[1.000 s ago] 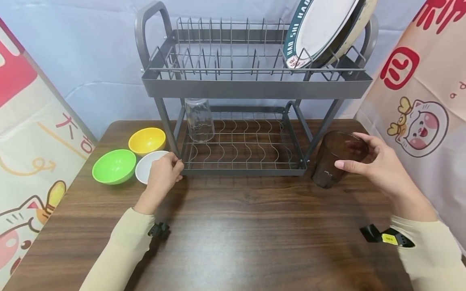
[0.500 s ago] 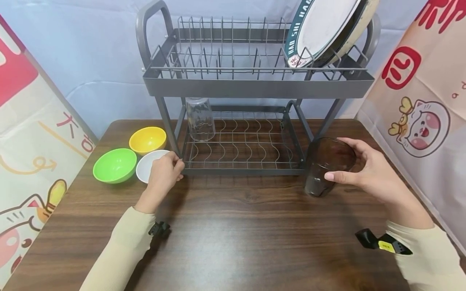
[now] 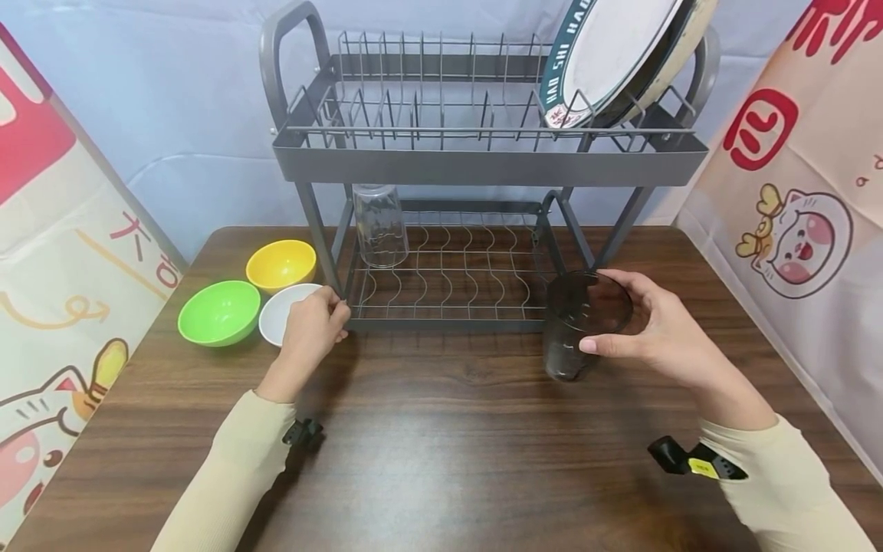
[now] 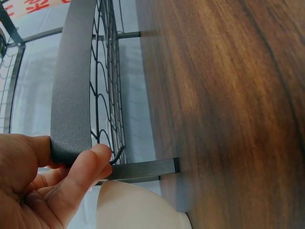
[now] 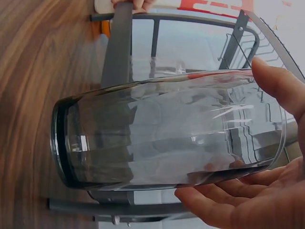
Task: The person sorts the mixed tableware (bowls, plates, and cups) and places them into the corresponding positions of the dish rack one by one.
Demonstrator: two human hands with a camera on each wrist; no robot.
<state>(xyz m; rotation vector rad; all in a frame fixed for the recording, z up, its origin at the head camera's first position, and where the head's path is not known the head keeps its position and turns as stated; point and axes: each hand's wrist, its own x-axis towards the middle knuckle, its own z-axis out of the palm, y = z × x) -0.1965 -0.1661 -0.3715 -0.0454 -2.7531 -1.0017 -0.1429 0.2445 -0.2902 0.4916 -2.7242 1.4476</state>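
Observation:
My right hand (image 3: 665, 341) holds a dark, see-through glass tumbler (image 3: 567, 341) by its upper part, thumb on the near side and fingers round the far side. It is upright in front of the right end of the grey two-tier dish rack (image 3: 483, 167). In the right wrist view the tumbler (image 5: 167, 133) looks hollow and ribbed. My left hand (image 3: 308, 330) grips the rack's lower front left corner. The left wrist view shows thumb and fingers around the end of the grey rail (image 4: 74, 86). A clear glass (image 3: 381, 230) stands upside down on the lower tier's left side.
Green (image 3: 219, 314), yellow (image 3: 281, 265) and white (image 3: 276, 316) bowls sit left of the rack, the white one partly behind my left hand. A white plate with a green rim (image 3: 607, 54) leans with other dishware in the upper tier's right end. Brown wooden table (image 3: 441, 452) underneath.
My right hand has carried the dark tumbler leftward and slightly nearer, from beside the rack's right leg to in front of its lower right corner. The left hand stays on the rack.

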